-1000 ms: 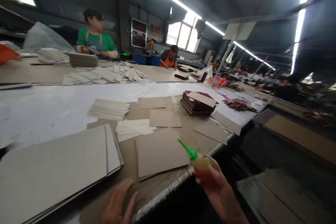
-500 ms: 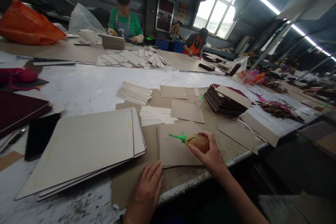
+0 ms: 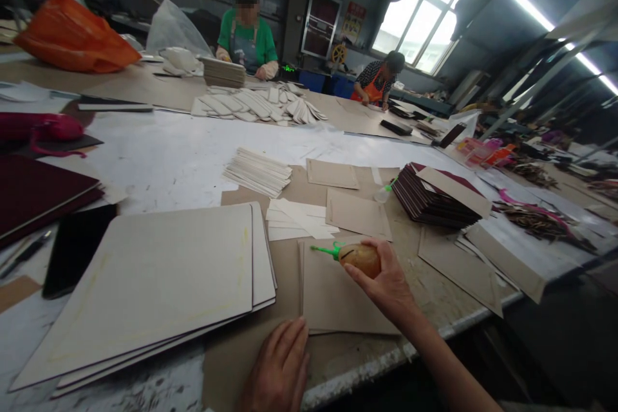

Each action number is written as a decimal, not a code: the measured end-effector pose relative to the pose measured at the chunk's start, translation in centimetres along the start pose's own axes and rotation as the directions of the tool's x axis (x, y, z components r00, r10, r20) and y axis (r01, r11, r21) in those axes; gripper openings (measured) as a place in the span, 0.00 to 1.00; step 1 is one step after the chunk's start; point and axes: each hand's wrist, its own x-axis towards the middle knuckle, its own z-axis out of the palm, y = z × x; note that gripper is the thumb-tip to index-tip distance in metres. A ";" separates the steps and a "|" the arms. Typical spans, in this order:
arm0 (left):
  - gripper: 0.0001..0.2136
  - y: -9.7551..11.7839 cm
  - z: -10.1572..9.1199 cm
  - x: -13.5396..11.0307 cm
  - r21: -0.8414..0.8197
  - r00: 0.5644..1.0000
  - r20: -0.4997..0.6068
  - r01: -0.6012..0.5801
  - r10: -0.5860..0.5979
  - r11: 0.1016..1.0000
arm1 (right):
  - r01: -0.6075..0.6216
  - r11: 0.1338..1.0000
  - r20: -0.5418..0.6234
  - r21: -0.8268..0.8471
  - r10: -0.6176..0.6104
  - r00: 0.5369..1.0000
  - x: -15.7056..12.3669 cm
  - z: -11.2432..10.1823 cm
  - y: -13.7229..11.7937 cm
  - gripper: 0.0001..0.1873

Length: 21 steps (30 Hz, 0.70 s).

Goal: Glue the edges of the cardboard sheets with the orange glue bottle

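In my right hand (image 3: 390, 283) is a squeeze glue bottle (image 3: 360, 260), amber-coloured with a green nozzle pointing left. Its tip is over the upper left of a tan board sheet (image 3: 345, 299); whether it touches cannot be made out. My left hand (image 3: 280, 367) lies flat, fingers stretched out, with the fingertips at that sheet's lower left corner. Left of both hands is a stack of large pale boards (image 3: 174, 264) with yellowish streaks along the edges. White strips (image 3: 299, 219) and a smaller tan panel (image 3: 360, 212) lie just beyond the sheet.
A pile of maroon folders (image 3: 434, 196) stands to the right, beside a small clear bottle (image 3: 383, 193). A fanned bundle of strips (image 3: 258, 172) lies farther back. At left is a black phone (image 3: 77, 248). Two people (image 3: 248, 38) work across the table.
The view has shifted, so most things appear farther right. Against the sheet, the bottle and my right hand have moved toward its upper left edge. My left hand stays by the corner.
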 end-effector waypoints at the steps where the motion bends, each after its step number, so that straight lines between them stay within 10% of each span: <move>1: 0.16 -0.1 0.1 0.0 0.002 1.000 -0.002 0.001 -0.001 1.000 | 0.009 1.000 0.007 -0.004 -0.008 1.000 0.1 0.0 0.0 0.20; 21: 0.14 0.2 0.3 -0.1 -0.062 0.996 -0.028 0.081 -0.083 0.995 | 0.243 0.970 0.107 0.015 -0.243 0.964 0.6 -1.8 -2.3 0.14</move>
